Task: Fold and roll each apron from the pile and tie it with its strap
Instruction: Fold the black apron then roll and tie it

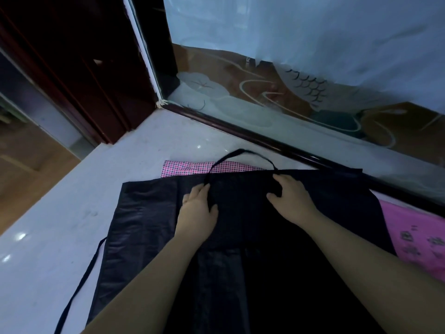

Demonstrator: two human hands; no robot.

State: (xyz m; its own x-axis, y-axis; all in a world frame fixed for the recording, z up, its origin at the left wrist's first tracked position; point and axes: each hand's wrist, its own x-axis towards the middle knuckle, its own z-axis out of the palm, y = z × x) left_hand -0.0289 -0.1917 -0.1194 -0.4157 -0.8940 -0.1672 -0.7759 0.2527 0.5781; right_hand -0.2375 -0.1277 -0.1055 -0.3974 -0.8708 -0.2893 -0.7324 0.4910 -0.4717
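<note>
Black and slightly shiny, a thin fabric apron [149, 225] lies spread flat on a pale glossy stone-like surface [72, 189] and fills the centre and the lower part of the frame. Its narrow black neck strap [242, 151] makes a loop which rises above the top edge of the apron, at upper centre. The left hand [197, 209] rests on the apron left of centre. One side of the neck strap runs down into this hand, and the thumb is bent around it, so the hand pinches the strap. The right hand [290, 197] is right of centre, near the top edge, with fingers curled over the other side of the loop, gripping it where it comes to the apron. A thin black waist strap [80, 285] trails from the left edge of the apron towards the lower left corner. A pink checked cloth [190, 168] shows from under the top edge, and a plain pink cloth with dark printed marks [414, 239] lies at the right, partly under the apron. Behind, a glass panel with frosted fish pattern [289, 92] crosses the upper right, and a dark red wooden frame [84, 68] stands at the upper left.
</note>
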